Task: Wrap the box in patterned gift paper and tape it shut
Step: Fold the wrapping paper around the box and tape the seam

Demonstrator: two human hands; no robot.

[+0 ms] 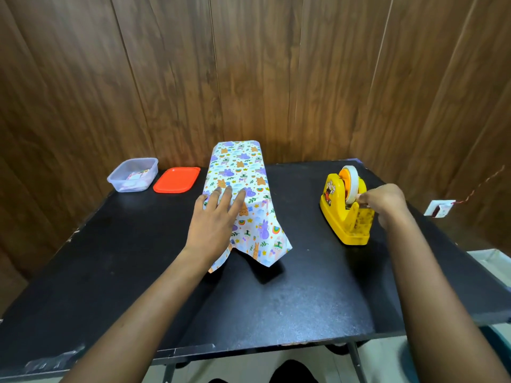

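Two hands sit well apart: the left hand point(213, 219) lies flat, fingers point(241, 199) straight, pressing paper point(262, 233) onto the box point(237, 161) amid the table point(138, 272), and the right hand point(384, 200) pinches tape point(352, 179) at the dispenser point(345, 219). Pulling one-handed could, I reckon, drag the dispenser or twist the tape, and the loose paper may spring open if the left hand lifts. I count one table, one box, one paper sheet, one dispenser, one tub point(132, 175), one lid point(177, 179).
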